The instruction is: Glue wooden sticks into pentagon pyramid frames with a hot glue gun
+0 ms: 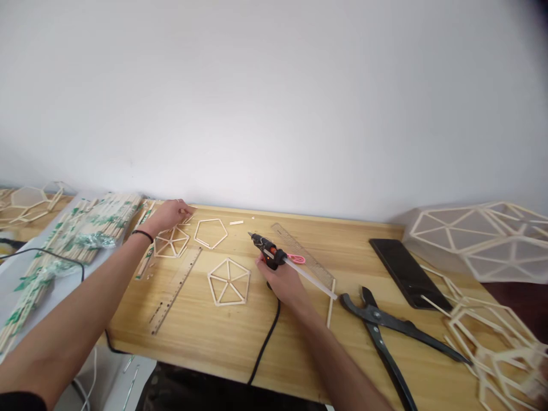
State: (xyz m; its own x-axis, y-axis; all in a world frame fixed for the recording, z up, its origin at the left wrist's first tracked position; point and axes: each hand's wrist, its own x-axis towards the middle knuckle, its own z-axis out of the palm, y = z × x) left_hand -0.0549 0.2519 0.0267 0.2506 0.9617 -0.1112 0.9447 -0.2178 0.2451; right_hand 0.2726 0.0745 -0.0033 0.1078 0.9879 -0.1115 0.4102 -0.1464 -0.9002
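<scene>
On wooden bench (205, 342), approx. mid, a black glue gun (266, 247) is grasped by the R grip (278, 279), fingers wrapped round its handle, nozzle pointed up-L, w/ a translucent glue stick (309, 276) stuck out its rear twd the pliers (377, 315). Just L of it, a spoked pentagon (229, 281) is laid flat; farther back-L, an open pentagon (209, 220) is placed next to a second spoked frame (171, 240). Above that frame, the L grip (176, 212) is held by short sticks (188, 218), fingers bent tog.; can't tell if one's grasped. Bagged stick bundles (109, 214) are piled far L; a dark phone (409, 274) is set behind-R of the pliers.
</scene>
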